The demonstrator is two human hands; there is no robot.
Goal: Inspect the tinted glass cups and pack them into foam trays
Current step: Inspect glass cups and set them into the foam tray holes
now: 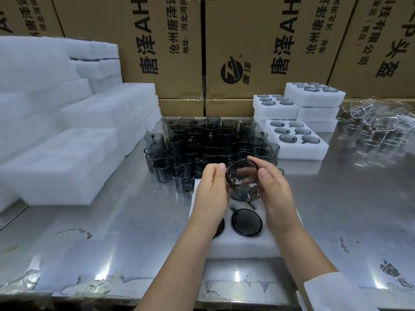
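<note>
- The tinted glass cup (242, 173) is held up between both hands, its mouth tipped toward the camera, above the far half of the foam tray (244, 249) at the near centre of the table (134, 221).
- The left hand (212, 191) pinches the cup's left wall with thumb and fingertips. The right hand (272, 194) curls round the right wall, thumb on the near rim.
- Both holds look like light fingertip grips on smooth glass. If either hand lets go to turn the cup, it could slip and drop.
- A drop would likely land on the seated cup (246, 222) or another one directly below, so glass could strike glass and chip.
- The cup's handle is hard to make out. Lowered at the wrong angle, it could catch the foam edge rather than seat.
- The loose tinted cups (208, 144) stand crowded just beyond the hands, so a reach forward could knock the nearest ones together.
- The table is shiny steel, with torn protective film peeling along its near edge.
- Stacks of empty foam (60, 162) fill the left.
- Packed trays (314, 151) sit at the far right, and clear glassware (372, 124) lies further right.
- Printed cardboard boxes (161, 52) wall off the far side.
</note>
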